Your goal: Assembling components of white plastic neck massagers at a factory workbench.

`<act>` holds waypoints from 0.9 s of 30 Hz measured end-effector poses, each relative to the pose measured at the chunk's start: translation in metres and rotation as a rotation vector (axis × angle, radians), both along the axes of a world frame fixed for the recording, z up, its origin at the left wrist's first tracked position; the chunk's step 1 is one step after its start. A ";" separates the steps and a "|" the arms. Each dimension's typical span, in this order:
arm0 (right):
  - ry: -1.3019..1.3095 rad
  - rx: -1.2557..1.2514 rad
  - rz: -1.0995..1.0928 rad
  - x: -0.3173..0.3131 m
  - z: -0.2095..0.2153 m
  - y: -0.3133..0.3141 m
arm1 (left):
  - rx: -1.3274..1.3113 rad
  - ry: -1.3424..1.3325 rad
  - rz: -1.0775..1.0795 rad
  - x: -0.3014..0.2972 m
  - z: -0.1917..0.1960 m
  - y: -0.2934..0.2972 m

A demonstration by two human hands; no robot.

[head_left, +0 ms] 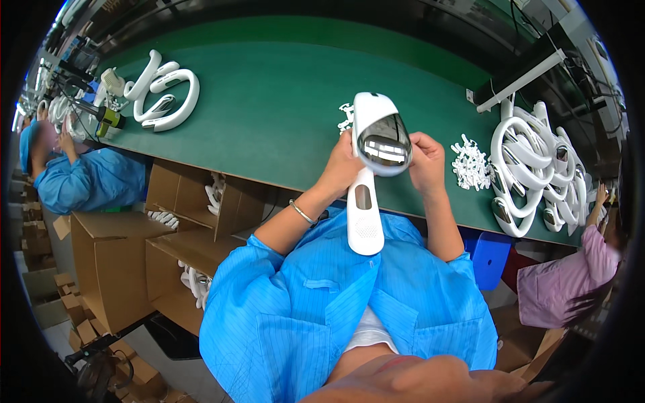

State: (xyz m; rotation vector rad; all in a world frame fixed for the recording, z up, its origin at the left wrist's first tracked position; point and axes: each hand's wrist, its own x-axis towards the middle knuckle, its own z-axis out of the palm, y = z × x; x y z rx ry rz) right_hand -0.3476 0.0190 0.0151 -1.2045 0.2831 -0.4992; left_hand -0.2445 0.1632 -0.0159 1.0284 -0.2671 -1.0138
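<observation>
While the left hand [341,163] is half-curling around the white device [368,177] at dial centre, seemingly steadying it, the right hand [428,164] is pinching by its three-o'clock edge, contents hidden from me, small white parts [471,166] lying handily beyond.

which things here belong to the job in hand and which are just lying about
Likely the job:
- white device, gripped by left hand, right hand alongside
- small white parts
- maybe white loops

Seemingly lying about:
- boxes
- green-black tool

Green bench [269,101]: white looped units [161,106] left, small white pieces [471,165] right, looped white heap [535,157] farther right.
</observation>
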 end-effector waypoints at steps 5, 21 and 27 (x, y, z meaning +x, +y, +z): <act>0.081 -0.051 -0.057 -0.005 -0.010 0.003 | -0.118 0.047 -0.240 0.004 0.012 0.010; 0.296 -0.195 -0.017 -0.010 0.000 0.030 | -0.240 -0.056 -0.097 -0.022 0.000 -0.004; 0.345 -0.319 -0.086 -0.013 0.013 0.041 | -0.283 0.024 -0.137 -0.025 -0.005 -0.005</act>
